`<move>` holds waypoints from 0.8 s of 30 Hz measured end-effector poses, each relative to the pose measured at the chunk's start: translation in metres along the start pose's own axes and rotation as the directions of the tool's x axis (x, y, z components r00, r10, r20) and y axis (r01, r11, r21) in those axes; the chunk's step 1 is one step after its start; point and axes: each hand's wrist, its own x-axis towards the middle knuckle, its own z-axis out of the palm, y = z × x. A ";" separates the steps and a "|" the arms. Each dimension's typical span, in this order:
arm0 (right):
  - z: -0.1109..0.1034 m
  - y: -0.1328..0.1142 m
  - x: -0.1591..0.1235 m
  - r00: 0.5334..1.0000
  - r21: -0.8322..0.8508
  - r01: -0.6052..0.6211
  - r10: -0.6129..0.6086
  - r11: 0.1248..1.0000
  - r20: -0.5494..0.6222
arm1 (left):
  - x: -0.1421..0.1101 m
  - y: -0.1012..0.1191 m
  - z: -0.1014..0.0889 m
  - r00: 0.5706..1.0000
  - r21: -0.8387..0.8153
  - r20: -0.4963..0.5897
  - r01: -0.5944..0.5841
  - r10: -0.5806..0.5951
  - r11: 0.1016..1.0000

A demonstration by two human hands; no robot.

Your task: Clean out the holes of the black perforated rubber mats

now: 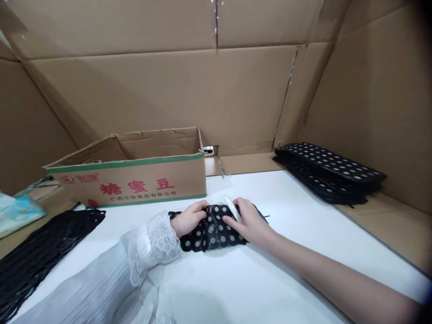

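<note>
A black piece with white dots (212,229) lies on the white table (290,211) in front of me. My left hand (191,219), in a white lace-cuffed sleeve, grips its left end with curled fingers. My right hand (248,221) rests on its right end and holds a small white tool (232,208) between the fingers, its tip pointing away over the piece.
An open cardboard box (135,182) with red print stands behind the hands at the left. A stack of black dotted pieces (329,173) lies at the right. A heap of black netted material (40,252) lies at the left. Cardboard walls surround the table.
</note>
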 end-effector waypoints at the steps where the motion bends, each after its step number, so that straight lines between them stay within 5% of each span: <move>1: 0.000 -0.001 0.000 1.000 0.013 0.001 -0.001 1.000 -0.013 | 0.000 0.000 0.000 1.000 -0.005 0.000 -0.001 0.001 1.000; 9: -0.009 -0.007 0.003 0.981 -0.177 0.172 -0.186 0.969 -0.060 | -0.002 0.003 -0.004 1.000 -0.067 0.006 -0.002 0.002 0.998; 14: -0.016 -0.006 0.006 0.957 -0.379 0.273 -0.291 0.884 0.009 | -0.001 0.002 -0.013 0.975 -0.070 0.218 -0.019 0.034 0.997; 20: -0.020 -0.003 0.005 0.955 -0.334 0.296 -0.286 0.895 0.079 | -0.001 -0.003 -0.010 0.967 0.049 0.237 -0.105 0.091 0.993; 24: -0.019 -0.007 0.003 0.905 -0.223 0.422 -0.395 0.879 0.154 | -0.001 -0.005 -0.009 0.967 0.169 0.209 -0.181 0.144 0.969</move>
